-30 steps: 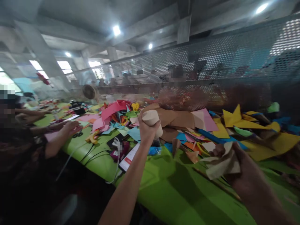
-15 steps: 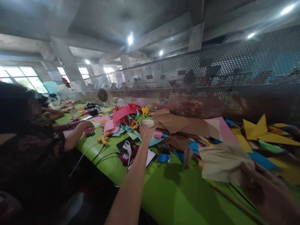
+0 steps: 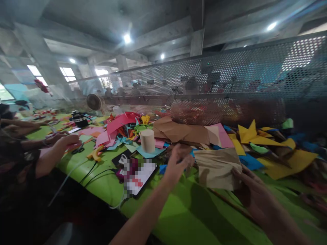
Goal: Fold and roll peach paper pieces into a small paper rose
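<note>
My right hand [image 3: 251, 187] pinches the right edge of a wrinkled tan sheet of paper [image 3: 217, 170], held up above the green table. To the left of that sheet, my left hand [image 3: 178, 165] is in the air with its fingers loosely apart and a little blurred; I see nothing in it. A cream-coloured cylinder [image 3: 148, 141], like a roll, stands upright on light blue paper beyond my left hand. Just in front of it lies a phone [image 3: 143, 178] with a lit screen, beside a purple object [image 3: 129, 168] with a white cable.
Brown paper [image 3: 181, 131] and pink sheets [image 3: 122, 122] are heaped along the back of the table. Yellow paper pieces [image 3: 287, 160] lie at right. A perforated metal screen [image 3: 163, 81] rises behind. At left a co-worker's hand [image 3: 68, 139] is near scissors [image 3: 78, 148]; a fan [image 3: 94, 102] stands farther back.
My left hand has let go of the cream cylinder and come right and nearer, towards the tan paper. My right hand keeps its grip on the sheet. The view has turned right.
</note>
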`<state>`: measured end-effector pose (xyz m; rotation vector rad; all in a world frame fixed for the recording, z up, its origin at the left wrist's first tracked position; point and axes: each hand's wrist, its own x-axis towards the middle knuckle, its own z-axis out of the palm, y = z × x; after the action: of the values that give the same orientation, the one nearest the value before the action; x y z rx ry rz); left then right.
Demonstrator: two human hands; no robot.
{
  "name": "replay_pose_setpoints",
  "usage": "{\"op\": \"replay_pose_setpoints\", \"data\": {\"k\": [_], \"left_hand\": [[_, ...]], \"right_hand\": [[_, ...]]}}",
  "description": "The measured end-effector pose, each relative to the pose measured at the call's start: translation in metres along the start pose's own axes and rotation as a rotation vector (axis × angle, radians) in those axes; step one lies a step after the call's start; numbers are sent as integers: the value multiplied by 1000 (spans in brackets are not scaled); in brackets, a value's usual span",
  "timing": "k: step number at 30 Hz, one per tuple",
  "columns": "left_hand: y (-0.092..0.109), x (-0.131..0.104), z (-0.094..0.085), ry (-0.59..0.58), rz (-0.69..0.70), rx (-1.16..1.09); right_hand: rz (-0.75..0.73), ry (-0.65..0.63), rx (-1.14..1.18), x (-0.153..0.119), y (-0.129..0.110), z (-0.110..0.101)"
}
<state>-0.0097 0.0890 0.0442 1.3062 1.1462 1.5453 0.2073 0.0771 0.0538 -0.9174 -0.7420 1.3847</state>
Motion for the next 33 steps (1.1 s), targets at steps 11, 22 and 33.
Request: {"op": "replay_pose_setpoints", "data": {"k": [11, 22, 33], "left_hand": [[-15, -23, 35, -124, -347, -379], [-4, -28, 7, -242, -326, -366], [-13, -26, 12, -194, -94, -135]], "right_hand": [[7, -208, -242, 3, 11, -5], [93, -147, -166, -2, 9, -1], [48, -260, -330, 10, 22, -11]]}}
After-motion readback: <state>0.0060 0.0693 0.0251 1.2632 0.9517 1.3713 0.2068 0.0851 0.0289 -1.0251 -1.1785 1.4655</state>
